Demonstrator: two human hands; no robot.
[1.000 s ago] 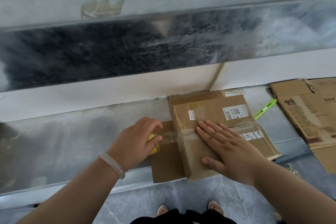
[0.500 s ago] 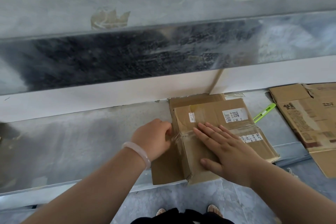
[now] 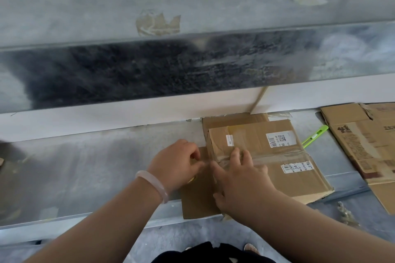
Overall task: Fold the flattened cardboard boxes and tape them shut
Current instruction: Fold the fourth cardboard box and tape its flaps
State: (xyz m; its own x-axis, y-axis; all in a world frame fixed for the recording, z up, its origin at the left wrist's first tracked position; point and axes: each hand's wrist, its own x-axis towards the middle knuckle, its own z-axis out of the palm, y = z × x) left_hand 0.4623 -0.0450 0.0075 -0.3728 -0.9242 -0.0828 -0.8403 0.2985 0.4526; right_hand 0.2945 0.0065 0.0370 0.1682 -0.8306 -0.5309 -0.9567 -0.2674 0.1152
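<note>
Forearms reach in from below. Right hand (image 3: 241, 179) lies flat, fingers spread, on the left end of the folded cardboard box (image 3: 269, 158), which rests on flat cardboard on the metal bench (image 3: 85, 168). Left hand (image 3: 177, 164), just beside the box, has fingers curled on a yellow tape roll (image 3: 191, 180), mostly hidden. Beyond, a green cutter (image 3: 315, 135) and flattened boxes (image 3: 367, 141).

Left wrist: pale, translucent pinkish-white bangle (image 3: 153, 183), smooth and rounded.
Forearms: bare, no sleeves in view.
Clothing: dark black garment (image 3: 213, 254) at bottom edge.
Feet: light-coloured sandals (image 3: 251, 249), partly hidden.
</note>
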